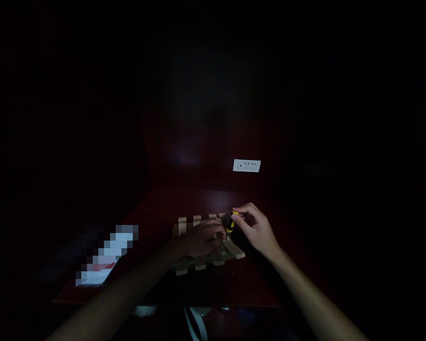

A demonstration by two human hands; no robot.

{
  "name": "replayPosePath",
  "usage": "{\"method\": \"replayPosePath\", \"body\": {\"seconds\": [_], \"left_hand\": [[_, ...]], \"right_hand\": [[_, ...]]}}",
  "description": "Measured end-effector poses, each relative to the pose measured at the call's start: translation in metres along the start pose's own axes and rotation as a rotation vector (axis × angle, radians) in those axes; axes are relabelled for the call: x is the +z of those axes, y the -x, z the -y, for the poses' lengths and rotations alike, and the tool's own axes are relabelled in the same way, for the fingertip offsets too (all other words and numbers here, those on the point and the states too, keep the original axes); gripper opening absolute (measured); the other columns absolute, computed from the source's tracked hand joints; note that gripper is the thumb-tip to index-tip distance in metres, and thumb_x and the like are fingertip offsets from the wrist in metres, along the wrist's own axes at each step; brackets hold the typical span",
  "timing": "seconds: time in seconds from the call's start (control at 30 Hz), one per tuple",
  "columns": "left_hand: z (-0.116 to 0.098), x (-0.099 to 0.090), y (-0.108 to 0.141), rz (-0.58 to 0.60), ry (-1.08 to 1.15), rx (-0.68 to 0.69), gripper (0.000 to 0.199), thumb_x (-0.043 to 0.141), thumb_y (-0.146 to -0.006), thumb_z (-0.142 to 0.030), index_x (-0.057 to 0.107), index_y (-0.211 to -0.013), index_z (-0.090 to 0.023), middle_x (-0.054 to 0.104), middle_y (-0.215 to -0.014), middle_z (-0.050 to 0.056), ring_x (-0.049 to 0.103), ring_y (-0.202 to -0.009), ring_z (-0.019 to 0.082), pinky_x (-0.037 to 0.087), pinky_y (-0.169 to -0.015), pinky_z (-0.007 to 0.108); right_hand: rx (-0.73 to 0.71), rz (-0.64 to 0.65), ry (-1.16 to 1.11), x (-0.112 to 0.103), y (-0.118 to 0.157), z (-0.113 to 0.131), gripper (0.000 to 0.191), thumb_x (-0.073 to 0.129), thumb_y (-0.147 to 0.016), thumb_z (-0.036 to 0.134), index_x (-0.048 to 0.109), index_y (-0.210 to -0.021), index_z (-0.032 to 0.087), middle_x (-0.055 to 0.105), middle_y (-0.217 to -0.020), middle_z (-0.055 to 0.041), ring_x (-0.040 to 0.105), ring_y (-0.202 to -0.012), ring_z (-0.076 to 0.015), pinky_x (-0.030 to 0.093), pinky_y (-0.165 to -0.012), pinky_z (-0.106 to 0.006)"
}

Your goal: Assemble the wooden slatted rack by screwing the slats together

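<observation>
In the head view, a slatted wooden piece (200, 263) lies on the dark red table, its pale slats set side by side across a darker, partly hidden panel. My left hand (203, 238) rests over its middle with bent fingers, gripping it near the right-hand slats. Between the thumb and fingertips of my right hand (257, 228) is the top of a yellow and black screwdriver (230, 224). The screwdriver stands tilted, its lower end at the rightmost slat, close to my left fingertips. My left hand hides where the tip meets the wood.
A blurred-out white sheet or packet (104, 260) lies on the table (142, 210) at left. A white socket plate (246, 166) is on the back wall. Below the table's front edge hangs a pale strap (195, 324). Deep shadow covers the surroundings.
</observation>
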State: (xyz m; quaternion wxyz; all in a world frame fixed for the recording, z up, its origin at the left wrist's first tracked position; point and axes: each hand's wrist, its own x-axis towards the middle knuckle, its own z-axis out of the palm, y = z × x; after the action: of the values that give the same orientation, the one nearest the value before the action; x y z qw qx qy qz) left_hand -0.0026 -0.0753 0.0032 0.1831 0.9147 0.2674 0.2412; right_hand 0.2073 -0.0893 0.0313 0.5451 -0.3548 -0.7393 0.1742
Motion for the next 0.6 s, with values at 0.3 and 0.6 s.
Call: {"method": "replayPosePath", "body": {"seconds": [0.3, 0.6], "left_hand": [[0.002, 0.002, -0.001, 0.004, -0.007, 0.004, 0.025, 0.044, -0.082, -0.009, 0.060, -0.099, -0.020, 0.059, -0.109, 0.005, 0.053, -0.106, 0.019, 0.040, -0.096, 0.033], [0.001, 0.001, 0.000, -0.006, -0.021, 0.002, 0.024, 0.046, -0.082, -0.009, 0.060, -0.098, -0.021, 0.059, -0.107, 0.005, 0.053, -0.103, 0.019, 0.041, -0.094, 0.032]], "right_hand": [[-0.092, 0.065, 0.023, -0.002, 0.003, 0.011, 0.019, 0.053, -0.093, 0.024, 0.065, -0.107, 0.022, 0.068, -0.110, -0.0075, 0.062, -0.104, -0.0205, 0.049, -0.093, -0.037], [-0.050, 0.010, 0.029, 0.004, 0.003, 0.005, 0.014, 0.059, -0.089, 0.029, 0.066, -0.099, 0.022, 0.066, -0.096, -0.0065, 0.063, -0.087, -0.0194, 0.052, -0.078, -0.034]]}}
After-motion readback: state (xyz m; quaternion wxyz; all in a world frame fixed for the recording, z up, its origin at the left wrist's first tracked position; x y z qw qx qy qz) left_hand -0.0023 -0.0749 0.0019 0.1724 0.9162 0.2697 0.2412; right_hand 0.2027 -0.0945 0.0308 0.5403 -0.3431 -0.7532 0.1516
